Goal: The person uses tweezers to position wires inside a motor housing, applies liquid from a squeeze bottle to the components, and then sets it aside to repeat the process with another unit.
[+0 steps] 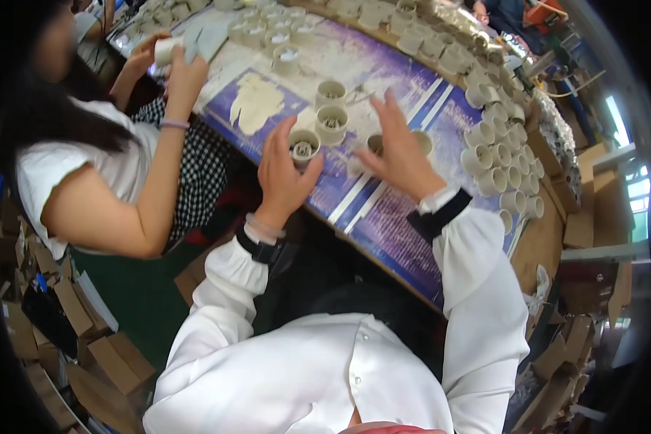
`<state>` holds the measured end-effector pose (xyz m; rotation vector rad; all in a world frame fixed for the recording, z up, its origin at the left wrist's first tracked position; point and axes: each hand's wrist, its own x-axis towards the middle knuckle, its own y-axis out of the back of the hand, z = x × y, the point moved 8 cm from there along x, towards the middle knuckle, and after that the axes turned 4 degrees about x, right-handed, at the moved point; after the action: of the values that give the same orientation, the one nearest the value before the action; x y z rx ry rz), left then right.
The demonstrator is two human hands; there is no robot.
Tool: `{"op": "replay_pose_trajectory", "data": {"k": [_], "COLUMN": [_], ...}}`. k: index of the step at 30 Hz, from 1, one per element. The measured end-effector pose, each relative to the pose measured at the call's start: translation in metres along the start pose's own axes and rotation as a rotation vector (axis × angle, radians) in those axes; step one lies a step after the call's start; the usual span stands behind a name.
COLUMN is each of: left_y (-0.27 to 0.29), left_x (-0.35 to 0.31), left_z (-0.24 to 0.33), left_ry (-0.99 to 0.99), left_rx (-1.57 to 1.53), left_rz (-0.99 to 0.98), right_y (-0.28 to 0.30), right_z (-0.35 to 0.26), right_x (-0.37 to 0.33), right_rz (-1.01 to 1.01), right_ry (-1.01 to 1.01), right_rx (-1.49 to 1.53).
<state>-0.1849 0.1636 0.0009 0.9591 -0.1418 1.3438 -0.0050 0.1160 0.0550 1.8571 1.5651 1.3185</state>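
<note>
My left hand curls around a small off-white cup, fingers on one side and thumb on the other. Inside that cup sits a metallic coiled piece. To the right, my right hand hovers with its fingers apart over another cup, partly hidden by the fingers. One more cup shows just behind this hand. Between my hands and farther away, two cups stand in a line, a nearer one and a farther one, both with dark metallic contents.
A co-worker at the left holds a white cup and a pale cloth-like piece. Many cups crowd the table's right side; several more stand at the back. A pale flat patch lies on the purple table covering. Cardboard boxes cover the floor.
</note>
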Motion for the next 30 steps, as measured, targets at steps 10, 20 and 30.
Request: {"op": "replay_pose_trajectory", "data": {"k": [10, 20, 30], "left_y": [0.009, 0.000, 0.001], "left_x": [-0.008, 0.001, 0.004], "left_z": [-0.003, -0.002, 0.002], "left_ry": [0.027, -0.007, -0.012], "left_rx": [-0.023, 0.070, 0.118], "left_rz": [0.117, 0.098, 0.068], "right_y": [0.071, 0.050, 0.038], "right_z": [0.021, 0.060, 0.070], "right_x": [-0.041, -0.003, 0.006], "right_rz": [0.123, -0.023, -0.370], "right_ry": [-0.243, -0.334, -0.346], "right_rx": [-0.234, -0.283, -0.237]}}
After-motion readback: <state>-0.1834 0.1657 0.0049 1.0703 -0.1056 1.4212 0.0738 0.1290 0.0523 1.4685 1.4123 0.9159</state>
